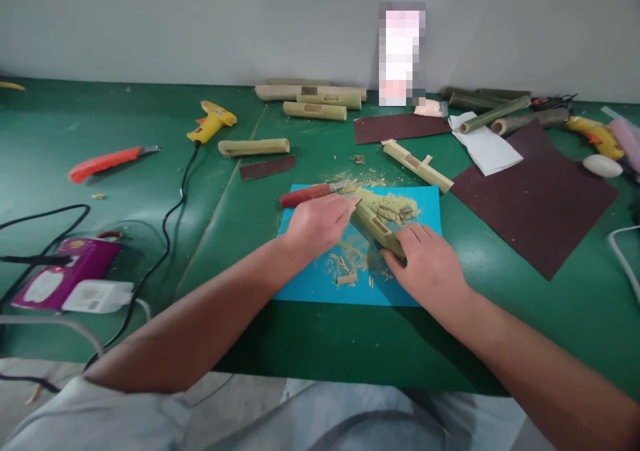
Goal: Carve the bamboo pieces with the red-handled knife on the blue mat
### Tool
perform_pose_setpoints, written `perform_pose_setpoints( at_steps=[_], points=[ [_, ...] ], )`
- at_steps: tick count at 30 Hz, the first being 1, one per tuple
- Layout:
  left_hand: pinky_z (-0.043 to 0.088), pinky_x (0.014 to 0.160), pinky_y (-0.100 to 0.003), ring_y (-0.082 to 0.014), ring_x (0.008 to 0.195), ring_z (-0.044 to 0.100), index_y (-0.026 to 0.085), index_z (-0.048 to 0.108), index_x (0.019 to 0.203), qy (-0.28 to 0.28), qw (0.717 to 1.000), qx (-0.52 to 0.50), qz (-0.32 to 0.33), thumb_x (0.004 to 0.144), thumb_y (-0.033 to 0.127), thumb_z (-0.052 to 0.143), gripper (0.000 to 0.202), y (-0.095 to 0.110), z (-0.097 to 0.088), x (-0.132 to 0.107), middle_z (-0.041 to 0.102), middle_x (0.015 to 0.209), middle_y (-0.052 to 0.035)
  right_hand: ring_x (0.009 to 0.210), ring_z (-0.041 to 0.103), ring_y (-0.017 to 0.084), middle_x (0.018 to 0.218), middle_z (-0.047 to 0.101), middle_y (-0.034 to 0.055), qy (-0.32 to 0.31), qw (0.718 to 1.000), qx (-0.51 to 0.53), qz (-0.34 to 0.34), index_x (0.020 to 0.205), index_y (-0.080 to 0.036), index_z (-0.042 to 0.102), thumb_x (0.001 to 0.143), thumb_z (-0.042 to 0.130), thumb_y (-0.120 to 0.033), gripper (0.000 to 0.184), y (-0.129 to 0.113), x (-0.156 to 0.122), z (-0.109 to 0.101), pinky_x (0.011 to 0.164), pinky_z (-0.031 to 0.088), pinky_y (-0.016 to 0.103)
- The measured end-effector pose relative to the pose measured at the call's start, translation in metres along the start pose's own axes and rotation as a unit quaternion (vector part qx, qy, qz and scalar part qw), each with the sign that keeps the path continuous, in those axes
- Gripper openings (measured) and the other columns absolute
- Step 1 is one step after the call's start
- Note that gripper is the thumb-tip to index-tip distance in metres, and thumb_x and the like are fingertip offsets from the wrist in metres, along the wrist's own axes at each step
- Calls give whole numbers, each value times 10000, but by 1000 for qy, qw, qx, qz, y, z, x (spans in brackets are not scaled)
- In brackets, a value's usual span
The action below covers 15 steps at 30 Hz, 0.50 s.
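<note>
A short bamboo tube with a rectangular opening cut in its side lies slantwise between my hands. My right hand is wrapped round its near right end. At the far left end, the fingers of my left hand are closed in a pinch against the tube; whether they also hold something small is hidden. Just behind my left hand lies a red-handled carving knife. Under the tube is a blue sheet, strewn with pale bamboo dust and small shavings.
Cut bamboo tubes lie at the back, one nearer. Brown sheets and white paper are on the right. To the left are a yellow glue gun, an orange cutter and a purple power strip with cables.
</note>
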<state>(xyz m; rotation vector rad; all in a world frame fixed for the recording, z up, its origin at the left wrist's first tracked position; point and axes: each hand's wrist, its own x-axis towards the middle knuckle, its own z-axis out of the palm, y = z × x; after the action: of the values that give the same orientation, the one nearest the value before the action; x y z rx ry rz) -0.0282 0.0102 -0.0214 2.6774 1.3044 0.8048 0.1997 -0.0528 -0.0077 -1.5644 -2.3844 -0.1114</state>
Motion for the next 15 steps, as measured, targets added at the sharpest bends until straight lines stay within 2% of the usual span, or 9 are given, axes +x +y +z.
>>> perform_pose_setpoints(
  at_steps=[4,8,11,15],
  points=[
    [571,650,-268,-177,751,710,161,696,1280,-35,999,17,35,1056,290,416,380,1,-2,0,738,832,-63,826,622,259,847,654,90,-1,1000,2,0,843,-182,608,920,639,-332,171,0,0,0,680,434,363],
    [585,725,-264,-177,826,724,142,719,1222,14,999,42,-4,1062,293,412,378,-1,0,0,763,903,-82,839,615,255,865,661,89,-6,1000,12,10,862,-187,609,936,619,-334,165,0,0,1,693,431,361],
    [573,672,-261,-168,739,710,138,697,1272,-1,998,49,26,1058,274,408,384,-1,1,-1,743,840,-66,821,608,251,842,650,89,-6,1000,12,5,843,-193,598,947,597,-334,175,0,0,1,684,423,361],
    [577,708,-261,-173,792,715,149,716,1225,12,999,44,16,1061,286,403,379,0,0,-1,746,855,-77,826,612,251,853,653,89,0,1000,11,6,847,-193,596,947,597,-332,171,1,0,0,682,424,359]
  ],
)
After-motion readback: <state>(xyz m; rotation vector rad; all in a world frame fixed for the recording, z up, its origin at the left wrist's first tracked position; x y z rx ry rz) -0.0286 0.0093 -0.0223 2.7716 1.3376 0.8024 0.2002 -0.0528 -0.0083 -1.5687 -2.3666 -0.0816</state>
